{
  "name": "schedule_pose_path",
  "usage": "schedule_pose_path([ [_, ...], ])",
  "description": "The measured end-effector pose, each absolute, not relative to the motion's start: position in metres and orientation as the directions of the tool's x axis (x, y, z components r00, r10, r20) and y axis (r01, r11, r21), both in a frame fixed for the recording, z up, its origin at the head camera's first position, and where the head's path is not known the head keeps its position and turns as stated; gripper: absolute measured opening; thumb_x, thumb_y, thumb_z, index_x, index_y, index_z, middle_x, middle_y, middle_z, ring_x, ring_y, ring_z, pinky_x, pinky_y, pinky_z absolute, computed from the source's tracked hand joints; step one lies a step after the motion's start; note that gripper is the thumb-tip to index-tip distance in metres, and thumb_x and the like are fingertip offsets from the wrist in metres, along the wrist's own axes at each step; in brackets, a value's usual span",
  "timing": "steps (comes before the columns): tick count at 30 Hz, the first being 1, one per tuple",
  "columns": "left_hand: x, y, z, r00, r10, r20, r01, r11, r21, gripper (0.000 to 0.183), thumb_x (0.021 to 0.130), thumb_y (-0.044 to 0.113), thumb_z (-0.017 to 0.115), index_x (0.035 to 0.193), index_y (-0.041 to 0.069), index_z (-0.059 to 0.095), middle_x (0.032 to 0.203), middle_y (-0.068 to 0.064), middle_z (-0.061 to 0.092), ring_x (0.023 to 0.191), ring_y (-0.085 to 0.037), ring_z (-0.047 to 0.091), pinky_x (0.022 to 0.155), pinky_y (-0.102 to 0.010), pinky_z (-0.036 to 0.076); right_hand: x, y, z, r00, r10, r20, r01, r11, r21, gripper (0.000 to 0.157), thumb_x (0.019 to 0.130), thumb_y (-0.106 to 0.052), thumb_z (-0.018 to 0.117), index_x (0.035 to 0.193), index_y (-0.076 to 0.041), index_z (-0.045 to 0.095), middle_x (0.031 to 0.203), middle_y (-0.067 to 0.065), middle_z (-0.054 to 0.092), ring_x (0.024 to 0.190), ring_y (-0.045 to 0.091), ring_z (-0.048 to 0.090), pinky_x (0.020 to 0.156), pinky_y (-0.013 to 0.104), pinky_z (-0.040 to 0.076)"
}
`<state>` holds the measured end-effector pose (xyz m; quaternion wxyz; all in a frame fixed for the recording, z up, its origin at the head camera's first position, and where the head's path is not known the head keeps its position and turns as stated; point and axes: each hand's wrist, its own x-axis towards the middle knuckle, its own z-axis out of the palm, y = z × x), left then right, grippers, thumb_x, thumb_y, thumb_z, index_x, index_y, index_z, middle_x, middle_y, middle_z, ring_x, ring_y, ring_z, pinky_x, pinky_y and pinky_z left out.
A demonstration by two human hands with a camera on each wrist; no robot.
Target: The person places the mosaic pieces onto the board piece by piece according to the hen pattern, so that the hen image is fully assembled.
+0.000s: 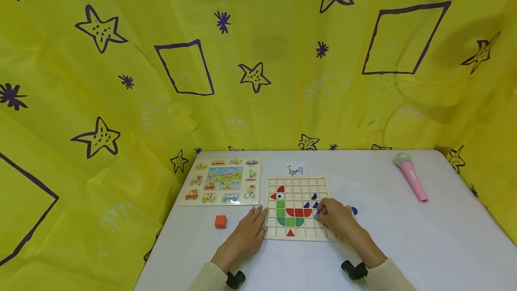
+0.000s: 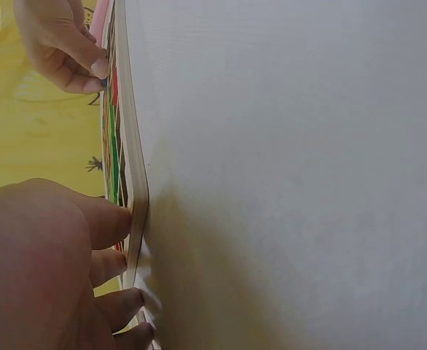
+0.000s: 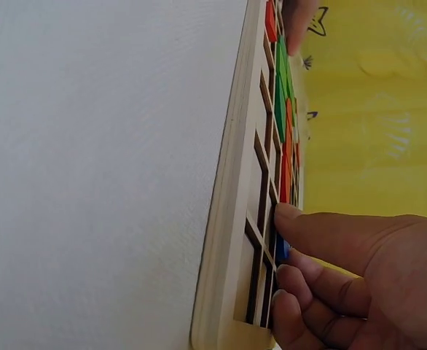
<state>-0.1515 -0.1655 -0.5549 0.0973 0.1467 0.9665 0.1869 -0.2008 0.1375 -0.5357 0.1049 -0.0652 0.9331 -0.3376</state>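
Note:
A wooden grid board [image 1: 274, 232] lies on the table, its squares partly filled with coloured pieces in the shape of a bird. My right hand [image 1: 336, 215] is over the board's right side, pinching a small blue piece [image 3: 283, 249] between thumb and fingers, low over the grid. Several blue pieces [image 1: 314, 196] sit in squares just beside those fingertips. My left hand [image 1: 248, 230] rests at the board's left edge, fingers extended and touching its rim. Red pieces [image 1: 299, 212] and green pieces [image 1: 290, 222] form the body. Partly hidden behind the right hand is another blue piece [image 1: 354, 210].
A small picture card [image 1: 295, 169] with the bird pattern lies behind the board. To the left are a vehicle picture puzzle [image 1: 198, 165] and an orange cube [image 1: 220, 222]. A pink toy microphone [image 1: 413, 178] lies at the right. Yellow patterned cloth [image 1: 258, 116] hangs around the table.

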Motion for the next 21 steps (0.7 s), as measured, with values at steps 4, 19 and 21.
schedule_pose_path([
  [4,-0.1510,-0.1652,-0.5538,-0.938,0.321,-0.132,0.247,0.884,0.396,0.060,0.111,0.034,0.050,0.167,0.018,0.034,0.174,-0.007,0.030,0.161,-0.034,0.026,0.126,-0.057,0.032,-0.2005,0.1372,-0.5355,-0.970,-0.195,-0.147,-0.057,0.766,-0.641,0.020,0.093,-0.018,0.081,0.103,-0.006,0.068,0.088,0.002,0.064,0.083,0.020,0.057,0.082,0.045,0.033],
  [19,-0.1507,-0.1647,-0.5526,-0.939,0.319,-0.131,0.248,0.888,0.386,0.060,0.111,0.034,0.050,0.167,0.017,0.034,0.174,-0.008,0.030,0.161,-0.034,0.026,0.126,-0.057,0.032,-0.2008,0.1356,-0.5374,-0.981,-0.182,-0.068,-0.097,0.761,-0.641,0.007,0.096,-0.008,0.074,0.093,-0.008,0.067,0.079,-0.001,0.063,0.079,0.019,0.057,0.083,0.050,0.034],
  [21,-0.1509,-0.1647,-0.5527,-0.938,0.320,-0.130,0.250,0.888,0.385,0.059,0.111,0.033,0.049,0.167,0.017,0.034,0.174,-0.008,0.030,0.161,-0.035,0.026,0.126,-0.056,0.032,-0.2011,0.1365,-0.5370,-0.981,-0.180,-0.068,-0.094,0.756,-0.648,0.008,0.096,-0.009,0.074,0.093,-0.008,0.067,0.078,-0.001,0.063,0.078,0.019,0.056,0.085,0.052,0.034],
])
